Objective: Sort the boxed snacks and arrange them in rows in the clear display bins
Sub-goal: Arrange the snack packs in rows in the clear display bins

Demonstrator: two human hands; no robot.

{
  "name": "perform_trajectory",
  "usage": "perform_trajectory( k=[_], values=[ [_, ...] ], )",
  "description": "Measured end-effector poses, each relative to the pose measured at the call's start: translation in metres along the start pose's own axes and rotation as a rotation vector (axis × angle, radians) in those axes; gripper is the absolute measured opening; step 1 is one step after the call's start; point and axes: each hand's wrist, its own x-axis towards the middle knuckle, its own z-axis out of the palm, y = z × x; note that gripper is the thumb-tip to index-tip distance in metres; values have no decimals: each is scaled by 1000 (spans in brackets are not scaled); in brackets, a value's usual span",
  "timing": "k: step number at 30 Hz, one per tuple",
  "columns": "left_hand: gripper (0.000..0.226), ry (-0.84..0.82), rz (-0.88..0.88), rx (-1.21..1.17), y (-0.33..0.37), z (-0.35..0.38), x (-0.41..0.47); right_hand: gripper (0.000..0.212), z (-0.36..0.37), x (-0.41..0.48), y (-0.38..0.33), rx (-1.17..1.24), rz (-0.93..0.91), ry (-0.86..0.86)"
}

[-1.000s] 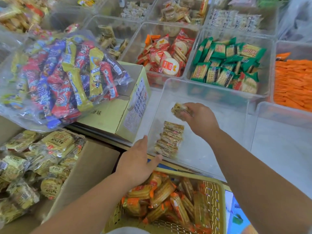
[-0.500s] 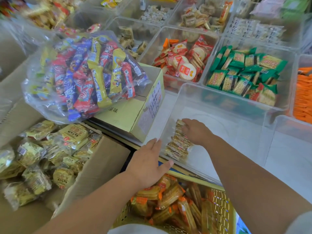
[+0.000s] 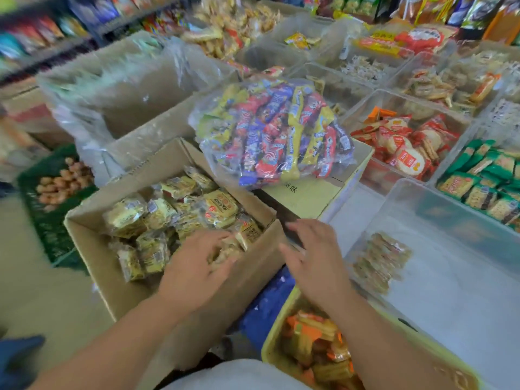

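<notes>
Biggest container is the plastic-lined carton (image 3: 135, 88) at back left. Next the open cardboard box (image 3: 92, 254), stuffed with loose yellow snack packs (image 3: 157, 212). To the right, the clear bin (image 3: 439, 198) has just 1 short row of biscuit packs (image 3: 380, 260) stood on edge by its left wall. Nearest me, a yellow basket (image 3: 277, 327) holds orange packs (image 3: 315, 344). Further bins hold red packs (image 3: 402, 147) and green packs (image 3: 478, 187).

A bag of candy bars (image 3: 275, 133) sits on a closed carton (image 3: 309, 195), wedged between the box and the bins.

Left hand (image 3: 194, 266) is down on the yellow packs, too smeared to tell if it's gripping 1. Right hand (image 3: 312, 257) hovers by the box's right edge, fingers spread, holding nothing. The big carton's contents are hidden, and the labels are blurred.
</notes>
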Motion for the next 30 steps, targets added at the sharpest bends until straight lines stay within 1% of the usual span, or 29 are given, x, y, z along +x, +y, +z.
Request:
perform_trajectory(
  k=[2,4,5,8,9,11,13,15,18,20,22,25,28,30],
  values=[
    [48,-54,-85,102,-42,-18,-1,47,23,-5,-45,-32,-128,-92],
    [58,-181,-97,237,-85,-36,3,48,48,-11,-76,-86,-224,-202],
    [60,-262,-93,335,-106,-46,8,48,61,-12,-87,-105,-233,-266],
    [70,-465,-103,666,-159,-75,29,52,92,-15,-104,-208,-179,-423],
    [73,-524,-106,726,-173,-83,36,56,99,-16,-107,-278,-166,-441],
    [80,-653,-81,750,-195,-90,48,61,109,-16,-113,-411,-132,-431],
    [88,-805,1,750,-210,-91,57,64,116,-16,-117,-502,-87,-406],
    [98,-901,127,798,-219,-87,68,67,119,-14,-120,-547,-44,-394],
    [122,-971,310,939,-223,-74,86,69,122,-15,-123,-623,10,-409],
    [128,-987,406,999,-227,-66,94,69,124,-15,-124,-659,41,-418],
    [126,-989,478,1009,-234,-60,99,66,125,-14,-124,-660,63,-413],
    [116,-984,528,968,-245,-54,102,62,127,-14,-125,-669,71,-396],
    [110,-979,529,869,-250,-51,104,60,128,-14,-127,-663,82,-377],
    [110,-990,515,837,-253,-49,106,62,128,-12,-129,-671,94,-391]
  ],
)
